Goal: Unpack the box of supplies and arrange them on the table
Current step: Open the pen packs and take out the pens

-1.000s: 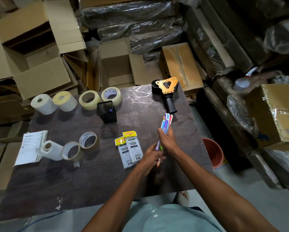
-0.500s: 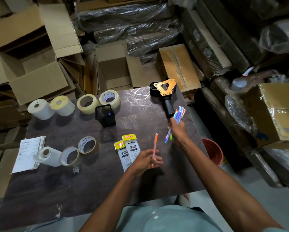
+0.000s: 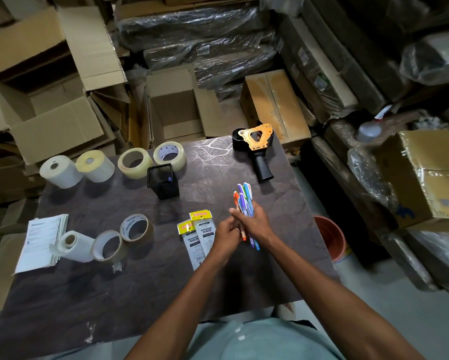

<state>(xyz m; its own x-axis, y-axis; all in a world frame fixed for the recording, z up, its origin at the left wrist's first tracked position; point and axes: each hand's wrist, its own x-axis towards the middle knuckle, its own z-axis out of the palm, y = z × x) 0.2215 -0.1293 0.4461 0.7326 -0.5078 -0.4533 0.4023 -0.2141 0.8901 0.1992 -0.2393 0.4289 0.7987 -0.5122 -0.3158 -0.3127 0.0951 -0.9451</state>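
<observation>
The bundle of pens (image 3: 245, 203) stands above the tabletop (image 3: 145, 281), just right of the two carded packets (image 3: 198, 236) and nearer the person than the tape dispenser (image 3: 257, 149). The right hand (image 3: 257, 224) is wrapped round the middle of the bundle, caps fanning out above and tips poking out below. The left hand (image 3: 224, 233) meets it from the packets' side, its fingers closed on the lower shaft of an orange pen (image 3: 240, 224) at the bundle's edge; whether that pen is joining or leaving the bundle cannot be told.

The likely slip is here: the bundle is loose and splayed, so a tug on one pen could drag its neighbours out of the right hand's grip, and round barrels would roll toward the tabletop's right edge, under which an orange bucket (image 3: 331, 237) sits. A dropped pen could also knock the packets out of line.

Counted: about six pen caps show, though overlap hides the true number. Left of the packets lie two brown tape rolls (image 3: 126, 237), a white paper roll (image 3: 71, 245) and one stack of printed sheets (image 3: 40, 242). Beyond the packets stands one black mesh pen holder (image 3: 163, 180), with two clear tape rolls (image 3: 151, 162) and two label rolls (image 3: 75, 170) past it. One open cardboard box (image 3: 176, 107) stands behind the tabletop.
</observation>
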